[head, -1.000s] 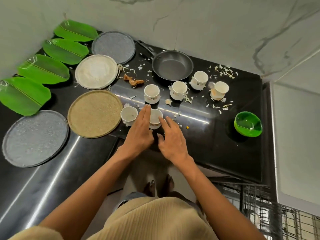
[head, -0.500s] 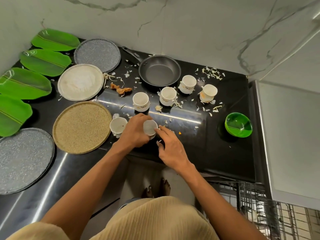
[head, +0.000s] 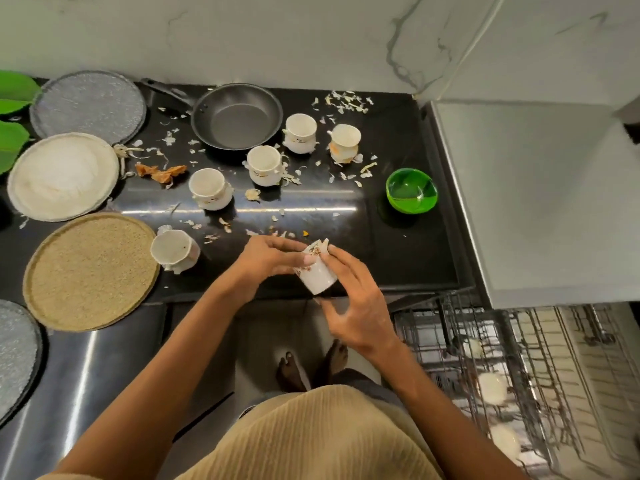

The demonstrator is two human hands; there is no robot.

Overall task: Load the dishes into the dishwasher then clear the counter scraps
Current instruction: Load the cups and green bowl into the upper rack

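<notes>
A white patterned cup (head: 316, 271) is tipped on its side above the front edge of the black counter (head: 398, 244). My left hand (head: 268, 259) grips it from the left and my right hand (head: 356, 306) holds it from the right. Several other white cups stand on the counter, one (head: 175, 251) close to my left hand, others (head: 209, 188) (head: 265, 164) (head: 300, 132) (head: 344, 142) further back. Pale scraps (head: 348, 102) and a brown peel (head: 161, 173) lie scattered. The open dishwasher rack (head: 485, 358) sits at the lower right and holds a few white dishes.
A dark frying pan (head: 239, 116) is at the back. A green bowl (head: 411, 190) stands at the right. Round plates lie at the left: tan (head: 90, 271), cream (head: 62, 176), grey (head: 88, 105). Green leaf-shaped plates (head: 14, 90) are at the far left.
The cup has been lifted off the counter and tipped on its side, moving toward the front edge. Both hands now hold it. The view has shifted right, showing the dishwasher rack.
</notes>
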